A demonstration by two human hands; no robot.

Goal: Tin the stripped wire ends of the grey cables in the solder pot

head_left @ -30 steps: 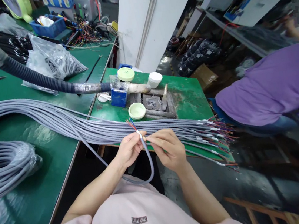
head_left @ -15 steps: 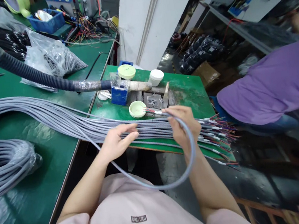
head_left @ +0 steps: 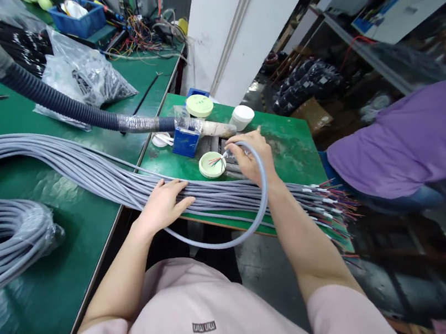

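Grey sheathed cables [head_left: 214,193] lie in a long bundle across the green counter [head_left: 292,179], and the left hand [head_left: 162,205] rests open and flat on them, seemingly to stop them sliding. The right hand [head_left: 250,158] pinches one cable [head_left: 233,238] near its end, bending it into a loop so its stripped coloured wires [head_left: 216,162] fan over a pale green round dish [head_left: 207,174].

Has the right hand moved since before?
Yes, the right hand went forward: once nearer the person than the green lid, now level with it.
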